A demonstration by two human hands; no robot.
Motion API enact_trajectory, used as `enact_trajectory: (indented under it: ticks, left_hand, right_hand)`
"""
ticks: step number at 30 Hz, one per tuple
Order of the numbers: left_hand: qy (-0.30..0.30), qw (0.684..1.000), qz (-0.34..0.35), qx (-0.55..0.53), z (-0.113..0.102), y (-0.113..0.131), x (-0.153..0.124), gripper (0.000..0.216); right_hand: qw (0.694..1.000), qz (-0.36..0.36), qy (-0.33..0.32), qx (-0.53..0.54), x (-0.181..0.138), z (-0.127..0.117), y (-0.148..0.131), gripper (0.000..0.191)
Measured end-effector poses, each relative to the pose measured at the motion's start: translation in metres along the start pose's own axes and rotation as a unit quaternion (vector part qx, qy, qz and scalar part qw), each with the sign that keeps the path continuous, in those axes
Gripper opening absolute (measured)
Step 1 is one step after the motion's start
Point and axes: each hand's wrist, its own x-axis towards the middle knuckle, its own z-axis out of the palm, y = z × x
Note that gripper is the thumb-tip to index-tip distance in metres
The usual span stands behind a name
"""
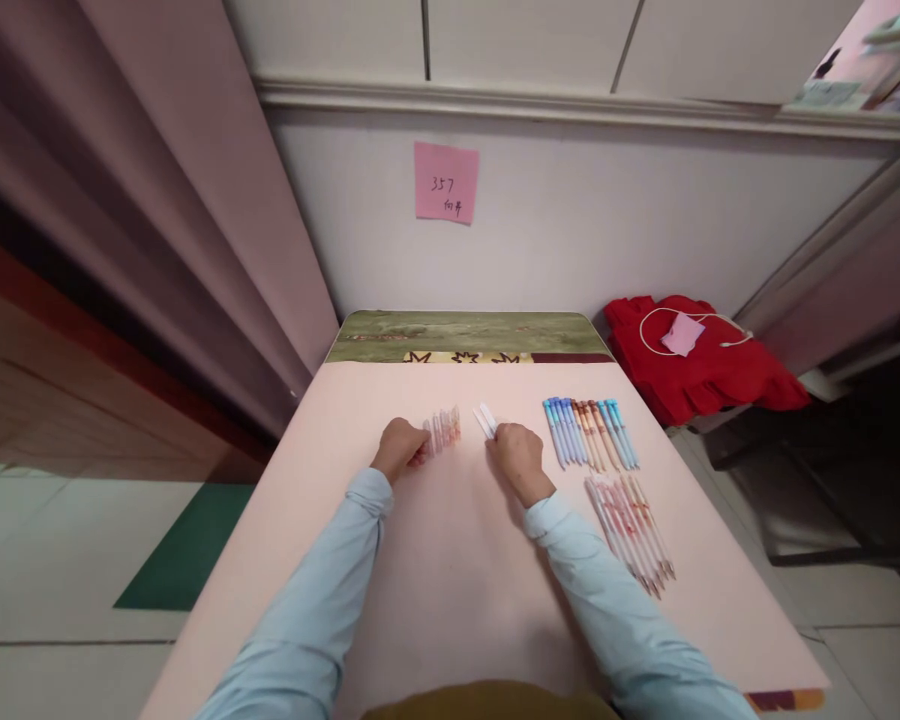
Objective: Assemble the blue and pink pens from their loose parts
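Note:
My left hand [400,447] is closed at the left end of a short row of clear and pinkish pens [441,430] on the table. Its fingertips touch or nearly touch the nearest pen, and whether they grip one is hidden. To the right of that row, my right hand [520,462] is closed around slim white pens [486,420], whose ends stick out past the fingers toward the far left. Beyond this hand lies a neat row of blue, brown and light-blue pens [591,434]. Closer to me is a slanted group of white and pink patterned pens [630,530].
The table has a pale pink cover [450,600] and a green wood-patterned far edge [465,333]. A pink note [446,183] is stuck on the wall. Red cloth [637,350] with a white cable lies beyond the right edge. A curtain [195,150] hangs at left.

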Motion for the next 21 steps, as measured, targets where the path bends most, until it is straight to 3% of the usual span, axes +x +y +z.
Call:
enact_trajectory:
  ticks: [6, 9, 15, 18, 21]
  left_hand:
    - [0.020, 0.997, 0.030, 0.074, 0.000, -0.003, -0.001, 0.020]
    - [0.040, 0.993, 0.045, 0.102, 0.002, 0.003, 0.001, 0.011]
    - [0.034, 0.995, 0.046, 0.076, -0.007, 0.002, -0.007, 0.014]
    - [0.047, 0.997, 0.059, 0.013, -0.019, -0.004, -0.021, 0.017]
    - [0.028, 0.993, 0.084, -0.077, -0.028, -0.006, -0.042, 0.019]
  right_hand:
    - [0.999, -0.028, -0.011, -0.022, 0.002, -0.003, -0.012, 0.029]
    - [0.999, -0.039, -0.015, -0.030, 0.001, -0.007, -0.022, 0.030]
    - [0.999, -0.030, 0.022, -0.021, -0.019, -0.018, -0.021, 0.023]
    - [0.994, -0.028, 0.073, 0.073, -0.046, -0.022, -0.009, 0.020]
    - [0.960, -0.065, 0.065, 0.264, -0.076, -0.026, 0.000, 0.019]
